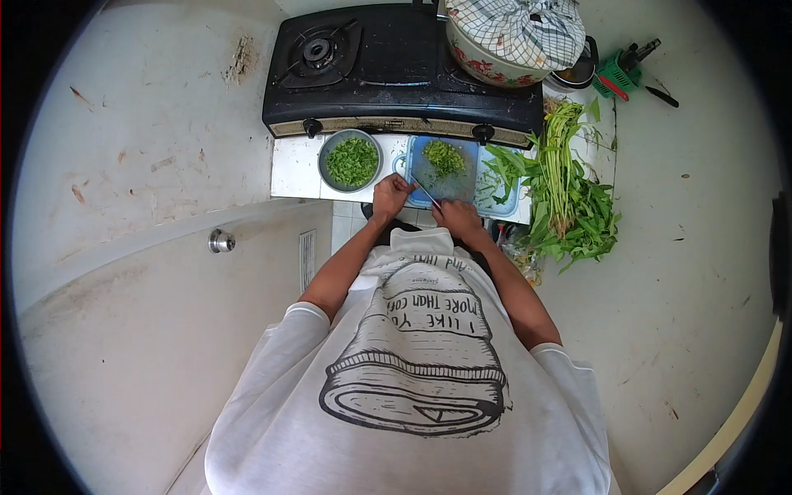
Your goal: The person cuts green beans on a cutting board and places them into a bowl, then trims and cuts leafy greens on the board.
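My right hand (459, 219) is closed round the handle of a knife (426, 191), whose blade points up and left over the near edge of a blue cutting board (462, 183). Beside the blade tip, my left hand (393, 196) has its fingers pinched together; anything between them is too small to make out. Chopped greens (444, 158) lie in a small heap on the board. To the left, a round grey bowl (325, 173) holds more chopped greens (352, 162). Long leafy stems (569, 186) are piled right of the board.
A black gas stove (396, 58) stands behind the board, with a cloth-covered floral pot (503, 70) on its right side. A green basket (617, 74) with utensils is at the back right. Below left is a door knob (221, 241).
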